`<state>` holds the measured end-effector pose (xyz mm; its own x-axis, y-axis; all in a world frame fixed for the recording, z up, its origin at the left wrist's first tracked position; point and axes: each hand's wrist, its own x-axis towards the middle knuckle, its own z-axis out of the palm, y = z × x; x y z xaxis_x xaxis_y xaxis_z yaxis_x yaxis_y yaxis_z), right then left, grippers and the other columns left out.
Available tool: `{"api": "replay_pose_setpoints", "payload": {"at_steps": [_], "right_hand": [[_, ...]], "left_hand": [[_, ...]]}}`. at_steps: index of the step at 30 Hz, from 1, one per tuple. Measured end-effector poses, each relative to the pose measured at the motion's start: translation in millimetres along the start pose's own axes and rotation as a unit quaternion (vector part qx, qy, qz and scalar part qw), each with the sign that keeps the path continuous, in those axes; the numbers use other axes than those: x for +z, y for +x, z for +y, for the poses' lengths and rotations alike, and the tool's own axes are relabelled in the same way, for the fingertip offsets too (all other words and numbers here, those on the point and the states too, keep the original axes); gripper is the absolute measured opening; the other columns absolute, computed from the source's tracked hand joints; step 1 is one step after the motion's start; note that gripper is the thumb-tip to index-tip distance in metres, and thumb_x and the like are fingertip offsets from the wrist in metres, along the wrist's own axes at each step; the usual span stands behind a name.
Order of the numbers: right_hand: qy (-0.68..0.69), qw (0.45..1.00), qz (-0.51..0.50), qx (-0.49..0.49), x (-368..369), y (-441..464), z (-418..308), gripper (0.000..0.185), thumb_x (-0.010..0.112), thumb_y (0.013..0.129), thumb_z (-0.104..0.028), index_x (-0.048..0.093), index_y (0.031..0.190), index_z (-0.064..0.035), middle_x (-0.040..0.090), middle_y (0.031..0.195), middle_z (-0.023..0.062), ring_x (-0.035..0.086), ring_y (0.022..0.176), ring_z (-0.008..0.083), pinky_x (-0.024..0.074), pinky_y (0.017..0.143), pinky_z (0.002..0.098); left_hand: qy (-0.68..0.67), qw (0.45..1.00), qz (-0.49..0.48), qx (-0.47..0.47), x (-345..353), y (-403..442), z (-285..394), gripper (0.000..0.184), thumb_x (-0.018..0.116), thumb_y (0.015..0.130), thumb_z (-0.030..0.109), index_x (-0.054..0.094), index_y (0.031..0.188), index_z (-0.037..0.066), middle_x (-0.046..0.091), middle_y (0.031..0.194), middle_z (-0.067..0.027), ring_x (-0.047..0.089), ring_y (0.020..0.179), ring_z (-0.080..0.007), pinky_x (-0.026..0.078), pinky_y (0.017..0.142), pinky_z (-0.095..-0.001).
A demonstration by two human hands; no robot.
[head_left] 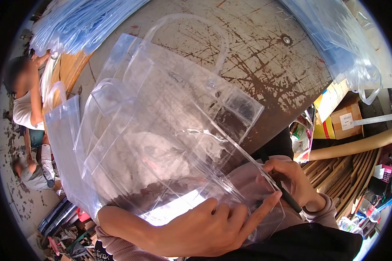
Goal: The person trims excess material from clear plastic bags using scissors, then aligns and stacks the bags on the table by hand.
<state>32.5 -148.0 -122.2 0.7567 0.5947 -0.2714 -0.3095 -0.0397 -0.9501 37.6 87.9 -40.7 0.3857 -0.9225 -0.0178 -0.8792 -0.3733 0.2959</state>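
Note:
A large clear plastic bag (161, 113) with a tube-like handle (222, 48) lies across the table's edge and down over my lap. My left hand (204, 228) is at the bag's near edge, its index finger stretched along the seam and the other fingers curled on the plastic. My right hand (294, 180) is closed around a slim dark-handled tool (290, 199), whose tip I cannot make out. Its fingers also meet the bag's edge, close to my left fingertip. Another clear bag (65, 143) with a handle hangs on the left.
The worn metal table (274, 56) has a bolt in its top. Stacks of clear bluish plastic lie at the back left (82, 26) and right (331, 39). A cardboard box (346, 117) and a tan tube (353, 145) are on the right. Two people are at the far left.

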Motion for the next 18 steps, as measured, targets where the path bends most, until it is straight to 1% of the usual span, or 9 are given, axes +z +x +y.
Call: {"api": "replay_pose_setpoints", "payload": {"at_steps": [2, 4, 6, 8, 12, 14, 18], "right_hand": [[-0.010, 1.000, -0.010, 0.001, -0.6, -0.2, 1.8, 0.044, 0.069, 0.067, -0.010, 0.053, 0.107, 0.0008, 0.057, 0.079, 0.0022, 0.050, 0.065, 0.0050, 0.0366, 0.057, 0.0200], [0.008, 1.000, 0.000, 0.011, 3.2, 0.3, -0.3, 0.044, 0.068, 0.068, -0.010, 0.053, 0.108, 0.0011, 0.057, 0.080, 0.0022, 0.050, 0.066, 0.0048, 0.0369, 0.057, 0.0200], [0.026, 0.999, 0.010, 0.021, 6.3, 0.2, -0.6, 0.044, 0.068, 0.068, -0.010, 0.053, 0.108, 0.0015, 0.057, 0.081, 0.0022, 0.050, 0.067, 0.0046, 0.0371, 0.058, 0.0199], [0.048, 0.999, 0.021, 0.010, 8.2, 0.3, 1.7, 0.044, 0.067, 0.069, -0.010, 0.053, 0.108, 0.0022, 0.056, 0.084, 0.0017, 0.050, 0.069, 0.0041, 0.0371, 0.058, 0.0188], [0.060, 0.998, 0.016, 0.027, 9.0, -2.3, 4.8, 0.042, 0.068, 0.070, -0.010, 0.054, 0.108, 0.0026, 0.056, 0.085, 0.0015, 0.049, 0.069, 0.0035, 0.0366, 0.058, 0.0176], [0.082, 0.992, 0.063, 0.069, 12.7, -1.8, -0.2, 0.031, 0.075, 0.071, -0.014, 0.058, 0.088, 0.0059, 0.053, 0.083, 0.0057, 0.049, 0.066, 0.0076, 0.0370, 0.058, 0.0211], [0.087, 0.991, 0.057, 0.087, 11.4, -4.8, 6.1, 0.031, 0.075, 0.072, -0.013, 0.059, 0.091, 0.0057, 0.054, 0.086, 0.0063, 0.052, 0.068, 0.0079, 0.0390, 0.060, 0.0215]], "left_hand": [[-0.002, 1.000, 0.000, 0.003, 1.1, 0.1, 0.2, 0.057, 0.050, 0.079, 0.020, 0.049, 0.133, 0.001, 0.028, 0.055, 0.0056, 0.028, 0.049, -0.0066, 0.024, 0.046, -0.0224], [-0.010, 1.000, 0.009, -0.009, 3.6, -0.3, 1.3, 0.061, 0.053, 0.073, 0.016, 0.051, 0.133, 0.009, 0.021, 0.057, 0.0061, 0.025, 0.046, -0.0050, 0.021, 0.043, -0.0225], [-0.006, 1.000, 0.010, -0.010, 2.5, 0.9, 0.7, 0.062, 0.053, 0.072, 0.016, 0.051, 0.133, 0.009, 0.021, 0.057, 0.0060, 0.025, 0.045, -0.0050, 0.021, 0.043, -0.0224], [-0.002, 1.000, 0.011, -0.011, 2.6, 1.0, 0.5, 0.062, 0.053, 0.072, 0.016, 0.051, 0.133, 0.009, 0.021, 0.056, 0.0059, 0.025, 0.045, -0.0050, 0.021, 0.043, -0.0222], [0.004, 1.000, 0.019, -0.009, 4.1, -0.1, 0.2, 0.062, 0.053, 0.071, 0.016, 0.052, 0.133, 0.008, 0.021, 0.056, 0.0059, 0.025, 0.045, -0.0050, 0.021, 0.042, -0.0223], [0.005, 1.000, 0.022, -0.010, 3.9, 0.1, -0.3, 0.062, 0.053, 0.071, 0.015, 0.052, 0.132, 0.008, 0.021, 0.056, 0.0059, 0.025, 0.045, -0.0050, 0.021, 0.042, -0.0224], [0.018, 0.999, 0.030, -0.008, 4.5, 0.2, -0.2, 0.062, 0.054, 0.071, 0.016, 0.052, 0.132, 0.007, 0.021, 0.056, 0.0062, 0.025, 0.044, -0.0049, 0.021, 0.041, -0.0223]]}}
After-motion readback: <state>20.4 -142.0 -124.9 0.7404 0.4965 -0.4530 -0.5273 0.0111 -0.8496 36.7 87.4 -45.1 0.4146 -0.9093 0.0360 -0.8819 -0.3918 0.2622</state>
